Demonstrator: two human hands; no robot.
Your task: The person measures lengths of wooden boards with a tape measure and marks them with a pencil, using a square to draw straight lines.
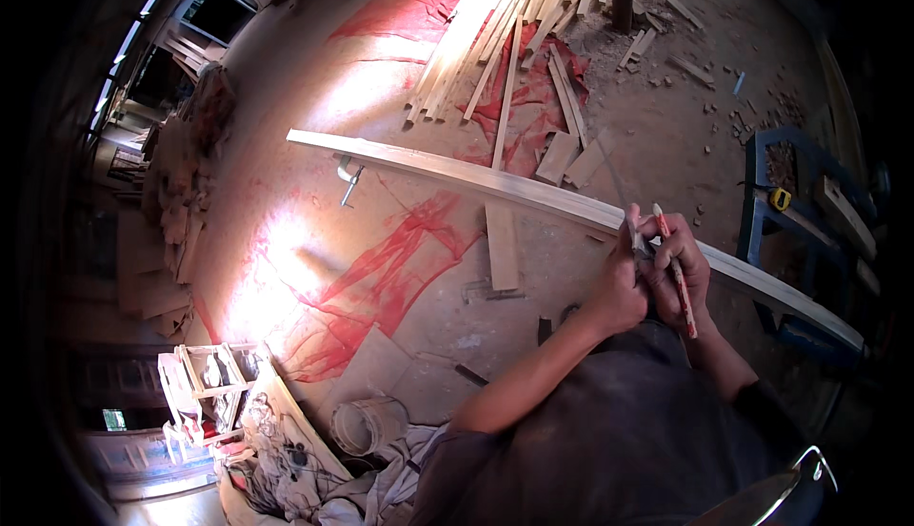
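Though the right hand's (pixel 693 274) pencil (pixel 682 290) shows, the left hand's (pixel 625 286) grip — doesn't.

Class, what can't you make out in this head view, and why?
All in the head view:
- Grey object between the left hand and right hand: mostly covered by both.
- Long board's stretch behind the hands: hidden by them.
- Timber strips' far ends: some cut off by the upper edge.
- Scattered wood scraps: too small to count.

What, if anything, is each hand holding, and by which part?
Right hand: a red-and-white pencil, gripped roughly along its upper half in the picture, both ends sticking out. Left hand: can't tell; any hold is hidden.
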